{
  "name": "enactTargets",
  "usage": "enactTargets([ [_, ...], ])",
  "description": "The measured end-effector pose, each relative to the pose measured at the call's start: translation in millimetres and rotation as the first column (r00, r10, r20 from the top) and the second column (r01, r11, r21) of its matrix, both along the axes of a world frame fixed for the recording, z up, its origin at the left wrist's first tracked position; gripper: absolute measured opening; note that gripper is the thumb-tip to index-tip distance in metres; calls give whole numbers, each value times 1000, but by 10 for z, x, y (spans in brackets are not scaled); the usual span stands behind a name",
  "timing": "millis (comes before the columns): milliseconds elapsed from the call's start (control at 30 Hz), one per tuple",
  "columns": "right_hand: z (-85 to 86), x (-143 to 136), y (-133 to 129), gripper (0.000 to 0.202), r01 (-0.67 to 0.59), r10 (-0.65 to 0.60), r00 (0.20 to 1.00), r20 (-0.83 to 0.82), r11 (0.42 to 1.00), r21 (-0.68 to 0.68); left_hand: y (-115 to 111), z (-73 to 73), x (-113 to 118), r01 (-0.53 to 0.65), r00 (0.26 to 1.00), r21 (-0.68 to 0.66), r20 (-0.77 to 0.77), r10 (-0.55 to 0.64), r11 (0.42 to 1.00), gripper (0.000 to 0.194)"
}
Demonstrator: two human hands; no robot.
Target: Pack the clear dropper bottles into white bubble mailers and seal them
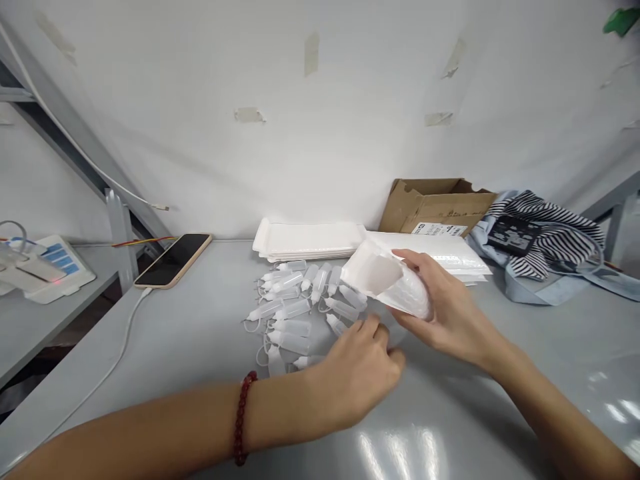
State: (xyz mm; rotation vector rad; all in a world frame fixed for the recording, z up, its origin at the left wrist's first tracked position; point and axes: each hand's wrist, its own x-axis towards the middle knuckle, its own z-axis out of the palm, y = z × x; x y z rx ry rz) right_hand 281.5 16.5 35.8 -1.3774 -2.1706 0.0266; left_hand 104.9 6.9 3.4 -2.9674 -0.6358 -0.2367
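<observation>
My right hand (445, 307) grips a white bubble mailer (417, 297) around its lower part. The mailer is tilted, with its mouth spread and facing left toward the small bottles. Below it, my left hand (365, 367) is closed with its fingers curled down over the table, beside the near right of the bottles. Whatever is between those fingers is hidden. Several small translucent squeeze bottles (293, 340) with white tips and attached caps lie loose in a pile on the grey table (210, 347).
Stacks of flat white mailers (313, 239) lie against the wall. Behind them on the right stands an open cardboard box (435, 203), beside striped cloth (565, 233) with a black item (513, 235). A phone (174, 260) with a white cable (125, 333) rests at the left edge.
</observation>
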Motion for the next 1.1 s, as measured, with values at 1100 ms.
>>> enactTargets([
  [1100, -162, -336, -227, 68, -145, 146, 988, 48, 989, -36, 3, 297, -1070, -28, 617, -489, 678, 400, 872, 21],
])
